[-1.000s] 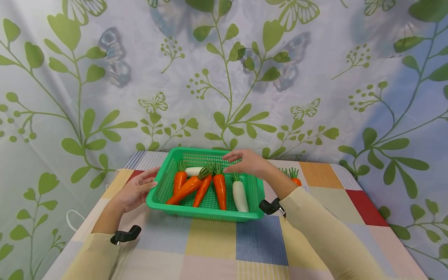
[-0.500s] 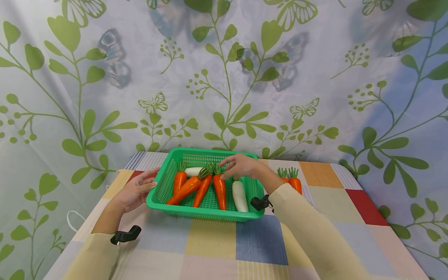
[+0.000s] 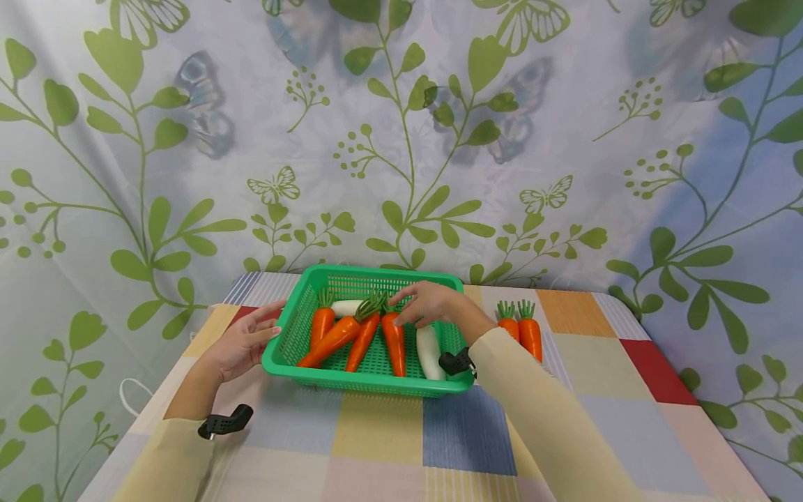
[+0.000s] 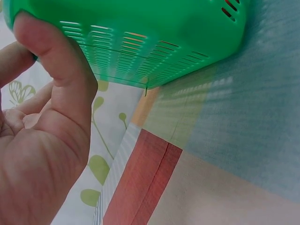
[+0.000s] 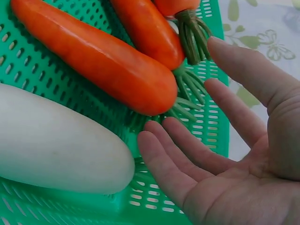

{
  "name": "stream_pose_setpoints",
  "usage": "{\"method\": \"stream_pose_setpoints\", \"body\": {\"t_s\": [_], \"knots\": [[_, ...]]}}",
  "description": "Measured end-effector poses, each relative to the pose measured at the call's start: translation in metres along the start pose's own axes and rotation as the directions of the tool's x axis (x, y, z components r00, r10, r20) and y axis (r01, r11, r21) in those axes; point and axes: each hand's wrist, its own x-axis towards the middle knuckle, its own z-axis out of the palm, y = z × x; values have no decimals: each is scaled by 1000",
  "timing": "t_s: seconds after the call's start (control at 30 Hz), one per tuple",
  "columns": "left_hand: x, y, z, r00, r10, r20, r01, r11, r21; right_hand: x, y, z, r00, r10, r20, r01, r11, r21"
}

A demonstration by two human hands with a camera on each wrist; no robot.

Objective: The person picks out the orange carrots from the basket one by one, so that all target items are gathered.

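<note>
Right hand (image 3: 433, 303), fingers loosely spread and empty, hung by the leaves of the basket's (image 3: 370, 382) rightmost carrot (image 3: 394, 345), which lay between the hands, tip pointing nearward, while the left hand (image 3: 241, 341), loosely extended, touched the rim farther off.

A patchwork tablecloth (image 3: 376, 446) spreads before a pale backdrop (image 3: 401, 132) printed with green foliage (image 3: 486, 61) (butterflies (image 3: 274, 185) recur among it); a white cord (image 3: 122, 392) curves beside the tablecloth's left edge.

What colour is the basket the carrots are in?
The basket is bright green, best seen in the head view.
</note>
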Motion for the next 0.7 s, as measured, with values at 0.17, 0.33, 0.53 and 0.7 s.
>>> {"method": "stream_pose_setpoints", "body": {"t_s": [0.17,0.33,0.53,0.7], "knots": [[0,0,0,1000,2,2,-2,1000,-4,5,3,5,1000,6,-18,-6,1000,-9],[1,1,0,1000,3,10,-3,1000,-4,10,6,10,999,7,-40,-9,1000,-29],[1,0,-1,1000,9,23,-9,1000,-13,14,9,15,997,18,-79,-21,999,-37],[1,-1,-1,1000,10,25,-10,1000,-10,19,10,20,996,27,-87,-29,999,-22]]}}
